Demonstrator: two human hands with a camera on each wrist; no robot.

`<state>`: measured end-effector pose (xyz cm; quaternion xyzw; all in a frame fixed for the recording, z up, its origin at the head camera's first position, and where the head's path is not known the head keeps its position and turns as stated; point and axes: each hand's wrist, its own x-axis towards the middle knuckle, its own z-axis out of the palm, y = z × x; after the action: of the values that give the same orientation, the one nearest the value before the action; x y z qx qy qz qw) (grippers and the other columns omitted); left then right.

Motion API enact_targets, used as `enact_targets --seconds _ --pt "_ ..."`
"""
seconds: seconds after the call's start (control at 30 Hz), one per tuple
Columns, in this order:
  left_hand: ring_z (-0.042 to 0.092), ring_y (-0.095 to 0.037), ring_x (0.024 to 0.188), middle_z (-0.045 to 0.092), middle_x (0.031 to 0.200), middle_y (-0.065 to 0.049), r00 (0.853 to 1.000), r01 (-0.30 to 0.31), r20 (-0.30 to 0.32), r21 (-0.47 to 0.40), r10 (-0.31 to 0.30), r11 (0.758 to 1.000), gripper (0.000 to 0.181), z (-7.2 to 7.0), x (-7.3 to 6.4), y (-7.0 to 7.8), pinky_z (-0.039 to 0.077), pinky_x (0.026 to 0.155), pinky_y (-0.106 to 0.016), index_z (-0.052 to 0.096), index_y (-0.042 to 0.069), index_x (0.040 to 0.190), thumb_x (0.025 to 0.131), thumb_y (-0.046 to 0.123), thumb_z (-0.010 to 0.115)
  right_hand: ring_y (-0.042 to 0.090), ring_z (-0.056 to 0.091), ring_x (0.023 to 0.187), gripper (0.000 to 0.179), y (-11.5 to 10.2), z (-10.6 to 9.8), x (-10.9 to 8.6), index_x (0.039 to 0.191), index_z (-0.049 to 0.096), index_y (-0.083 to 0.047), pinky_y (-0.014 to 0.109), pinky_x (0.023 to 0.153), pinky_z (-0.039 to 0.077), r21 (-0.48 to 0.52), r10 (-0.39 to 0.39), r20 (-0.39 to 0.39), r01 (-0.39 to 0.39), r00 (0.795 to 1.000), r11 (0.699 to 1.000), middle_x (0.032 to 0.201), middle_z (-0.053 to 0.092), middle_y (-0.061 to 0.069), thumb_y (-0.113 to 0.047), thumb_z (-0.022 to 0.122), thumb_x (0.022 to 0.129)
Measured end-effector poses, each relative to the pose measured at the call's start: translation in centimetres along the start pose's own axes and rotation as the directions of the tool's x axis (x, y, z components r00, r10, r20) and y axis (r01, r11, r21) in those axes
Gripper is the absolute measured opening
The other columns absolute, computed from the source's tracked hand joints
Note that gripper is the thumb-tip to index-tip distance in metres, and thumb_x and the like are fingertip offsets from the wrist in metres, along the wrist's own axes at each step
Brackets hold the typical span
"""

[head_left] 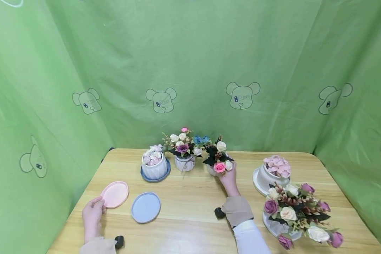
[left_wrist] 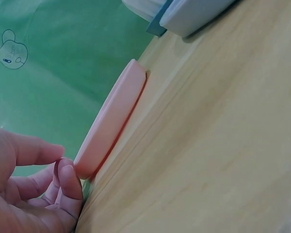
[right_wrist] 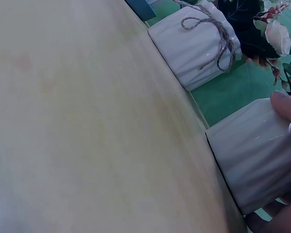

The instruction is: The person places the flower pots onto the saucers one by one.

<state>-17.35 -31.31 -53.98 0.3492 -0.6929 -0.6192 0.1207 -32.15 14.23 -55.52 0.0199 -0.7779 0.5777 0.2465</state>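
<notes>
At the table's left, my left hand (head_left: 92,216) pinches the near edge of a pink saucer (head_left: 115,194); the left wrist view shows its fingertips (left_wrist: 69,180) right at the rim. The saucer lies flat on the wood. Toward the back, my right hand (head_left: 229,179) grips a white flowerpot (right_wrist: 259,150), thumb on the upper rim and fingers around the lower side. Artificial flowers (head_left: 220,166) in pink and white with dark leaves rise from this pot, and the hand covers part of it. Right of the pink saucer lies a blue-grey saucer (head_left: 146,207).
A twine-tied pot (head_left: 185,163) of mixed flowers stands just left of the gripped one. Farther left, a white pot (head_left: 154,170) sits on a blue saucer (head_left: 157,181). At right are a pot of pink blossoms (head_left: 277,166) and a large rose arrangement (head_left: 288,213), both on white saucers.
</notes>
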Motion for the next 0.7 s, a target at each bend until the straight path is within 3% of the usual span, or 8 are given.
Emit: enact_targets --seconds 0.1,0.3,0.7 --pt "0.055 -0.001 0.065 0.057 0.078 0.004 1.000 -0.002 -0.006 0.005 0.003 1.000 0.043 -0.03 -0.05 0.08 0.054 0.061 -0.014 0.046 -0.009 0.134 0.094 0.007 0.053 0.051 0.045 0.125 0.078 0.15 0.09 0.08 0.137 0.032 0.014 0.059 0.113 0.034 0.048 -0.022 0.023 0.021 0.999 0.999 0.135 0.039 0.036 0.007 0.074 0.071" --pt "0.056 -0.001 0.059 0.059 0.068 0.004 1.000 -0.014 -0.015 -0.006 0.014 1.000 0.046 0.00 -0.20 0.31 0.055 0.056 -0.015 0.042 -0.012 0.136 0.094 0.004 0.053 0.052 0.041 0.128 0.079 0.31 -0.13 -0.06 0.137 0.031 0.014 0.060 0.114 0.031 0.043 -0.069 0.043 0.067 0.997 0.997 0.136 0.041 0.037 0.006 0.073 0.072" --pt "0.058 -0.001 0.059 0.060 0.070 0.004 1.000 -0.013 -0.004 0.017 0.013 1.000 0.044 -0.27 0.11 -0.14 0.056 0.058 -0.015 0.044 -0.012 0.134 0.095 0.005 0.053 0.045 0.043 0.131 0.072 -0.06 -0.04 -0.11 0.140 0.035 0.004 0.054 0.117 0.031 0.169 0.092 0.037 -0.097 0.995 0.981 0.139 0.045 0.031 0.013 0.067 0.077"
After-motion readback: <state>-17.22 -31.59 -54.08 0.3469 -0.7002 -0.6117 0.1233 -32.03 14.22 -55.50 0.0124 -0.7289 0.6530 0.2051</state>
